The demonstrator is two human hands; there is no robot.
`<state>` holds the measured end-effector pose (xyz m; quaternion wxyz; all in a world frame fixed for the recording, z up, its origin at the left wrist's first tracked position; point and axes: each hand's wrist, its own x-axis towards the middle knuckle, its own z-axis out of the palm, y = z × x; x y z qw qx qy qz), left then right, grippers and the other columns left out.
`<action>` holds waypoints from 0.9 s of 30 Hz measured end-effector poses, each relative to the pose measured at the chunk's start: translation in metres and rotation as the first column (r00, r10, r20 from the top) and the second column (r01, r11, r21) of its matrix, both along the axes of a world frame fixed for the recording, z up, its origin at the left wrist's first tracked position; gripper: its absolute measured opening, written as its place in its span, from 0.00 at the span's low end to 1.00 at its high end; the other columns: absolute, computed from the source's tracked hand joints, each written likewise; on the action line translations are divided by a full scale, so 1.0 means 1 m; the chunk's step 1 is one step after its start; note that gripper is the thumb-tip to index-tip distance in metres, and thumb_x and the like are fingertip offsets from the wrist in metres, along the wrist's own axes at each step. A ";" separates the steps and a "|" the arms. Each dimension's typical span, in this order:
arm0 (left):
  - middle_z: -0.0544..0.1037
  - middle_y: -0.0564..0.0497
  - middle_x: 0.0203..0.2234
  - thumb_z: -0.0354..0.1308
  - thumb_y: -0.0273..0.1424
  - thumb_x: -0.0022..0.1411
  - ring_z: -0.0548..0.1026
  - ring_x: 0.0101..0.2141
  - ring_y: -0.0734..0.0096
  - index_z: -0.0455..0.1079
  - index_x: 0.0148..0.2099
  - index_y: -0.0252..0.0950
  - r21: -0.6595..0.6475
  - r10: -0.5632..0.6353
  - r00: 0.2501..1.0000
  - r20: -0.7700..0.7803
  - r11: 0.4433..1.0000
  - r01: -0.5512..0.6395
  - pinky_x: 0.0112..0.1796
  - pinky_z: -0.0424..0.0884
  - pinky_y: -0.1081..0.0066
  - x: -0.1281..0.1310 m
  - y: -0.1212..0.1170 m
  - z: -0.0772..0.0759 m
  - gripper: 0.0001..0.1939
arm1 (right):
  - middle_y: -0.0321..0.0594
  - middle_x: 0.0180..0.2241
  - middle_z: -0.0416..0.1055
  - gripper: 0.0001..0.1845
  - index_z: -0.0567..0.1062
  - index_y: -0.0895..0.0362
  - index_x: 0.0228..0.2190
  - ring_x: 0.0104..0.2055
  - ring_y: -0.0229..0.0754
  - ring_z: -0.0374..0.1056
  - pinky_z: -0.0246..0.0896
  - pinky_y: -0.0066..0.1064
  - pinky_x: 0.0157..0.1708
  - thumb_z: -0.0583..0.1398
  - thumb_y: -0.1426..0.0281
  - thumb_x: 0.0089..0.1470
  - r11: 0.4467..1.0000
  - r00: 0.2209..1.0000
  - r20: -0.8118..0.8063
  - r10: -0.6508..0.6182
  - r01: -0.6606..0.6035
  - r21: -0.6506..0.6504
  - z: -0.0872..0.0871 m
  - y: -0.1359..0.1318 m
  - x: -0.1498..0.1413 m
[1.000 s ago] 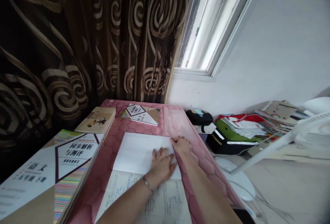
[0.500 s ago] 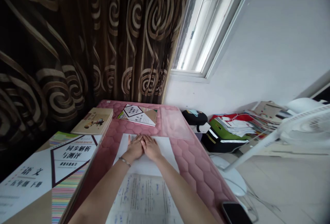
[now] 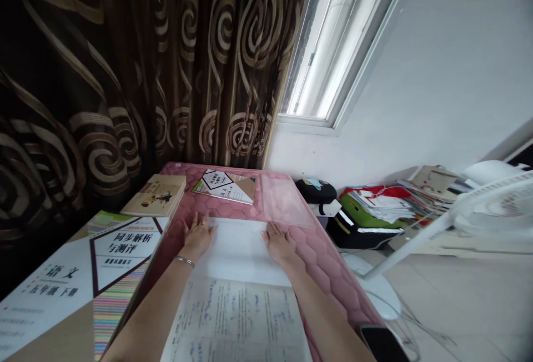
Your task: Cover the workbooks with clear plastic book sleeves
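A blank white sheet (image 3: 237, 248) lies flat in front of me, joined to or meeting a page with print and blue handwriting (image 3: 245, 317) nearer to me; I cannot tell which. My left hand (image 3: 197, 238) rests palm down at the sheet's left edge, fingers spread, a bracelet on the wrist. At the right edge lies my right hand (image 3: 278, 242), its fingers stretched out and flat. Neither hand holds anything. Beyond the sheet is a workbook (image 3: 225, 186) with Chinese text on its cover.
Larger workbooks (image 3: 54, 295) and tan notebooks (image 3: 156, 195) are stacked on the left. A clear plastic sleeve (image 3: 287, 201) lies at the back right of the pink quilted cover (image 3: 328, 278). A phone (image 3: 383, 343) is at the right edge. A white fan (image 3: 420, 240) stands beyond.
My hands, together at the middle of the white sheet before, have moved apart to its left and right edges. The view has shifted slightly.
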<state>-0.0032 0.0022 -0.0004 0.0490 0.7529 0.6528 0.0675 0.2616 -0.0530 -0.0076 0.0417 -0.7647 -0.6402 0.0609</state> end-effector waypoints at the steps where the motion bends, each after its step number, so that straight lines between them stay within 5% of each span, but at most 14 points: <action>1: 0.59 0.43 0.65 0.37 0.42 0.68 0.44 0.67 0.51 0.48 0.70 0.40 -0.001 0.022 1.000 -0.005 1.000 -0.022 0.61 0.38 0.35 -0.003 0.001 0.000 0.31 | 0.47 0.67 0.48 0.32 0.54 0.61 0.65 0.69 0.44 0.42 0.36 0.47 0.65 0.38 0.59 0.67 1.000 1.000 0.004 0.002 -0.002 -0.001 -0.001 0.000 0.001; 7: 0.59 0.38 0.65 0.40 0.33 0.66 0.38 0.67 0.41 0.49 0.70 0.35 0.018 0.092 0.992 -0.087 0.996 -0.091 0.57 0.33 0.27 0.016 -0.001 0.005 0.31 | 0.48 0.67 0.50 0.30 0.57 0.60 0.64 0.69 0.48 0.43 0.38 0.49 0.64 0.40 0.59 0.67 1.000 1.000 0.018 -0.003 0.003 0.008 0.003 0.001 -0.001; 12: 0.52 0.45 0.68 0.38 0.23 0.63 0.37 0.68 0.49 0.55 0.68 0.38 0.070 -0.160 0.983 -0.096 0.984 0.167 0.59 0.26 0.33 0.054 -0.010 0.008 0.31 | 0.50 0.65 0.55 0.28 0.63 0.59 0.61 0.68 0.51 0.45 0.35 0.51 0.64 0.42 0.62 0.66 0.983 0.996 0.050 0.078 -0.085 0.162 0.009 0.004 -0.031; 16: 0.57 0.46 0.66 0.39 0.28 0.66 0.46 0.67 0.54 0.54 0.68 0.39 0.011 -0.321 0.947 -0.013 0.947 0.321 0.63 0.29 0.40 0.071 -0.014 0.005 0.29 | 0.44 0.66 0.54 0.28 0.58 0.56 0.63 0.68 0.44 0.46 0.42 0.45 0.64 0.39 0.62 0.67 0.968 0.972 -0.105 0.210 -0.193 0.158 0.008 0.018 -0.072; 19: 0.56 0.44 0.66 0.38 0.34 0.68 0.49 0.67 0.54 0.51 0.69 0.39 -0.061 -0.328 0.944 0.033 0.942 0.330 0.63 0.34 0.40 0.067 -0.010 0.001 0.28 | 0.42 0.66 0.52 0.29 0.56 0.55 0.64 0.68 0.42 0.45 0.38 0.45 0.65 0.39 0.61 0.67 0.969 0.959 -0.160 0.233 -0.216 0.117 0.004 0.025 -0.084; 27: 0.45 0.43 0.69 0.34 0.49 0.67 0.43 0.68 0.54 0.44 0.71 0.38 -0.096 -0.071 0.997 0.020 0.993 0.072 0.62 0.36 0.38 0.015 0.000 0.001 0.35 | 0.44 0.67 0.48 0.31 0.54 0.61 0.65 0.69 0.43 0.42 0.36 0.43 0.65 0.39 0.60 0.67 1.000 0.999 -0.040 0.022 -0.021 0.021 -0.004 0.009 -0.014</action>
